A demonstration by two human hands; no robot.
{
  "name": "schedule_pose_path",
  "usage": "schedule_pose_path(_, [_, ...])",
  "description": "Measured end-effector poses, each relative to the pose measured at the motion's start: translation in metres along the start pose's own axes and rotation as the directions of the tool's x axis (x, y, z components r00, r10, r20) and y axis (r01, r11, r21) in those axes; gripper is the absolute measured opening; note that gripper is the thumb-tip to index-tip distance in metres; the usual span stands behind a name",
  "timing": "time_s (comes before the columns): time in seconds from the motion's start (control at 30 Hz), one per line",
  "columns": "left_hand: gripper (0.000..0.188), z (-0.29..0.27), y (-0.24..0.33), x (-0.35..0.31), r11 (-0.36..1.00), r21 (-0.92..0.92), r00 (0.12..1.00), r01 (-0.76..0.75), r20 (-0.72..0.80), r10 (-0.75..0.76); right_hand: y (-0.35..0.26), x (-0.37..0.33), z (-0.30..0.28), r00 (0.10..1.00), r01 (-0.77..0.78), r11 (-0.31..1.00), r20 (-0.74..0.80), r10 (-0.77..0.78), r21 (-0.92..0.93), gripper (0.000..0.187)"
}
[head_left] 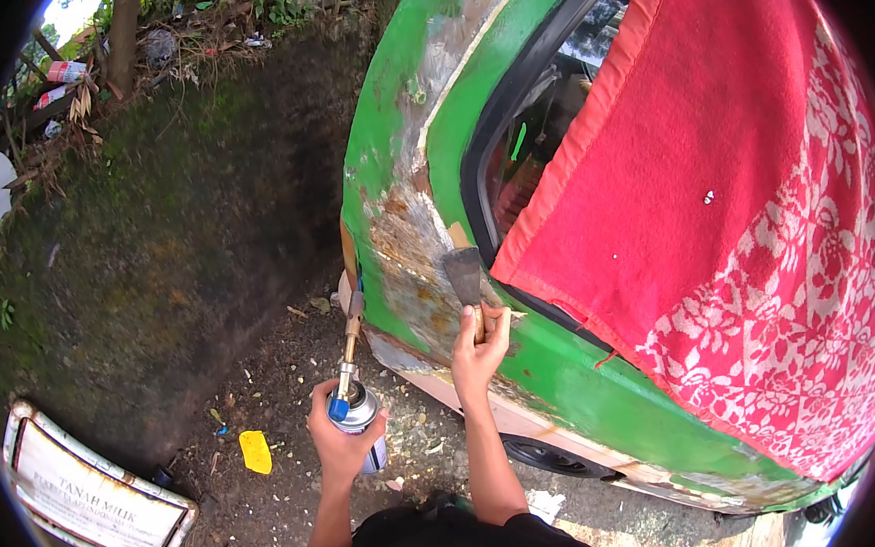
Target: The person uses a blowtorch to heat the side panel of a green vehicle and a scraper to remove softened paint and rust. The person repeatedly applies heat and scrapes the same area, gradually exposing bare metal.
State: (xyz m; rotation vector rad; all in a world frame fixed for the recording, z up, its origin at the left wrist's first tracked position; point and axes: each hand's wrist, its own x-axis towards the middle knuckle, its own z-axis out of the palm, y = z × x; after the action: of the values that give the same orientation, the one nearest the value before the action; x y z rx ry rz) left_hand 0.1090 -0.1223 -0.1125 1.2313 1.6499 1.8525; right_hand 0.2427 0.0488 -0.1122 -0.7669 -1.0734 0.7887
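Observation:
My left hand (339, 450) is wrapped round the canister of a gas blowtorch (353, 331), its metal nozzle pointing up beside the car's corner. A blue knob sits at the torch's base. I cannot make out a flame. In my right hand (479, 364) is a paint scraper (463, 277) with a wooden handle, its dark wide blade at the car body (408, 262). Just above the blade shows a small tan piece (459, 237). Around it the green paint is stripped to brown, rusty and whitish patches, up the pillar beside the window.
A red floral towel (684, 178) covers much of the car's window (558, 110). Left of the car rises a mossy wall (180, 228). On the ground lie a yellow piece (255, 451) and scattered flakes. A rusty-framed white sign (93, 493) stands at lower left.

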Motion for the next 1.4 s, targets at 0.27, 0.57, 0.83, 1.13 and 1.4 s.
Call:
schedule_pose_path(0.27, [0.06, 0.002, 0.004, 0.001, 0.999, 0.012, 0.999, -0.036, -0.038, 0.036, 0.009, -0.026, -0.018, 0.993, -0.115, 0.993, 0.004, 0.115, 0.018, 0.019])
schedule_pose_path(0.57, [0.06, 0.004, 0.002, 0.001, 0.999, 0.03, 1.0, -0.014, -0.012, 0.015, 0.011, -0.021, -0.007, 0.999, -0.05, 0.998, -0.013, 0.05, 0.029, 0.019])
schedule_pose_path(0.83, [0.06, -0.002, -0.001, 0.0, 1.0, 0.011, 1.0, -0.008, -0.023, 0.008, -0.006, -0.013, 0.005, 0.998, -0.059, 0.997, -0.029, 0.061, 0.045, 0.02])
schedule_pose_path(1.13, [0.059, -0.005, 0.004, -0.005, 1.0, -0.002, 0.998, 0.013, -0.056, -0.013, -0.024, 0.0, 0.015, 1.0, 0.025, 0.999, -0.008, -0.025, -0.022, 0.018])
schedule_pose_path(1.4, [0.059, -0.005, -0.004, -0.006, 1.0, 0.0, 0.998, 0.011, -0.06, -0.011, -0.035, -0.004, 0.011, 0.999, -0.033, 0.999, 0.01, 0.033, -0.038, 0.019])
